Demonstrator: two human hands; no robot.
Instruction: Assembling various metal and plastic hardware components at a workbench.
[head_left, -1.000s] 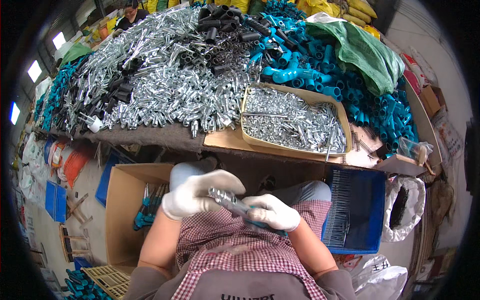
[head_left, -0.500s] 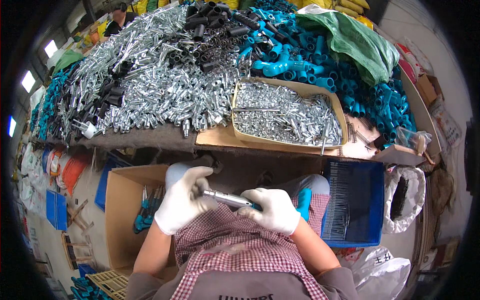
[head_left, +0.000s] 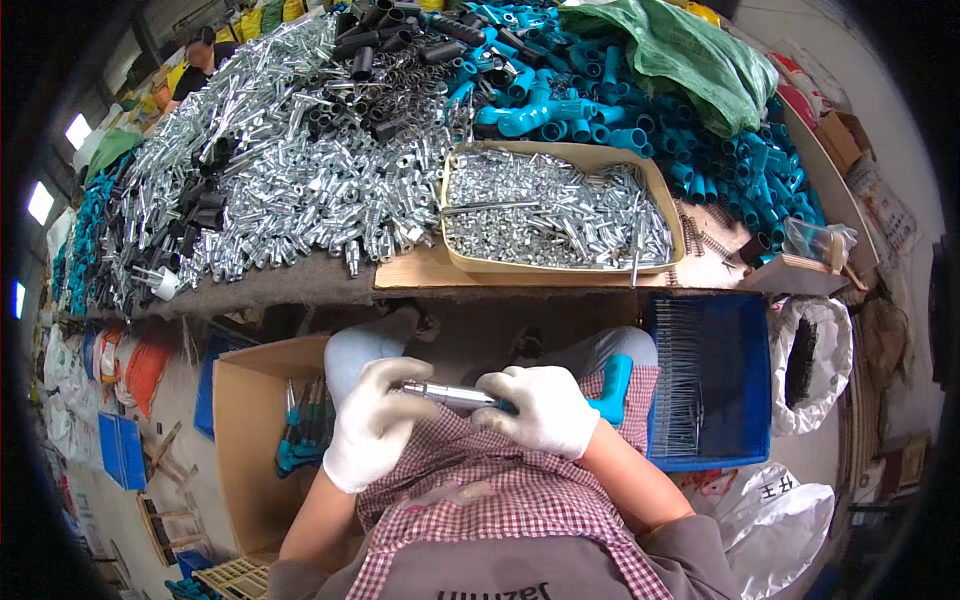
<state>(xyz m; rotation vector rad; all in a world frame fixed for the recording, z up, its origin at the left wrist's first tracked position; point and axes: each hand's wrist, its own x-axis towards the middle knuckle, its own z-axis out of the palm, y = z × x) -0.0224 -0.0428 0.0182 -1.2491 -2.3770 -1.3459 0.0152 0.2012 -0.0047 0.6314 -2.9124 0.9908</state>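
Both my hands wear white gloves and meet over my lap at a teal-handled tool with a silver barrel. My right hand wraps round its middle, and the teal pistol-shaped handle sticks out on the right, beyond that hand. At the barrel's left tip, the curled fingers of my left hand close in; exactly what the fingertips pinch is hidden. Left of my lap, a cardboard box holds several similar tools with teal handles and metal shafts.
Ahead, a bench bears heaps of silver metal parts, black tubes and teal handles. A cream tray of small metal pieces sits at its front edge. Right of my knees stands a blue bin with thin metal rods. A person is far left.
The view has shifted slightly, moving the bench up and left in the picture. My left hand's fingers have shifted at the barrel's tip; my right hand keeps its hold.
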